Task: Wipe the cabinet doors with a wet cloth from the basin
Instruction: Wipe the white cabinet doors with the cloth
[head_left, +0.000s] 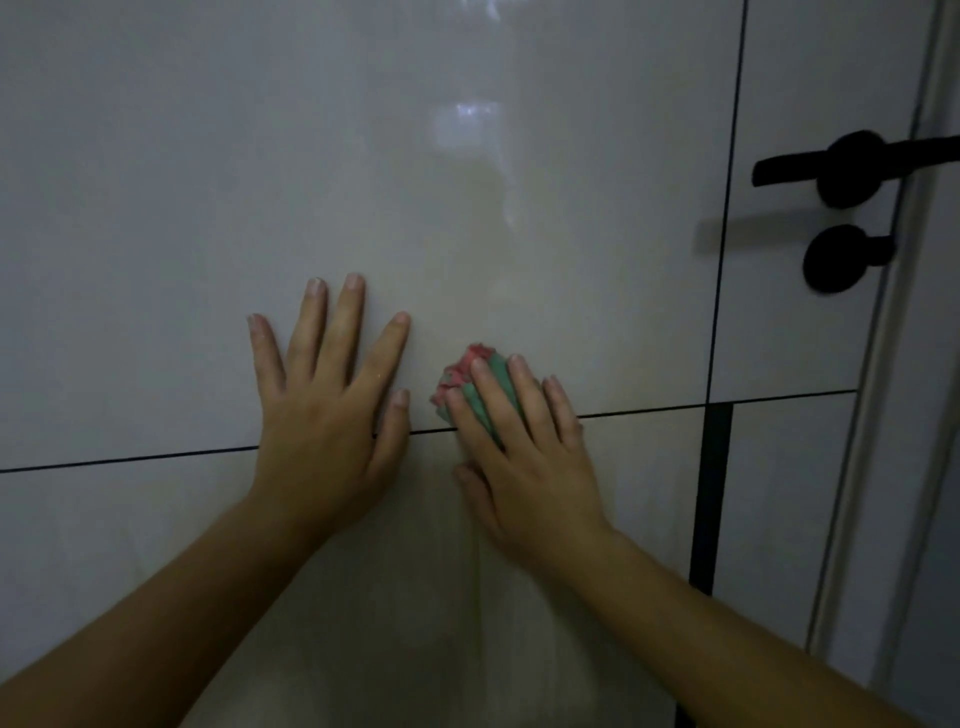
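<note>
Our left forearm and right forearm reach up from the bottom corners of the view to the glossy pale cabinet front. We judge the wiping to be under way near the dark seam between the upper cabinet door and the lower cabinet door. To do it well we should press the cloth firmly, work in overlapping strokes across the panel, and run it into the seam, where grime likely gathers. We should lean only lightly on the bracing hand so that it leaves no prints on the gloss. The left hand lies wide open, palm flat on the upper door, fingers spread, thumb down by the seam; it holds nothing. The right hand straddles the seam just beside it. Its fingers are bent over a bunched red and green cloth, pinning the wad against the door, thumb tucked low. A black lever handle sits well apart to the right
</note>
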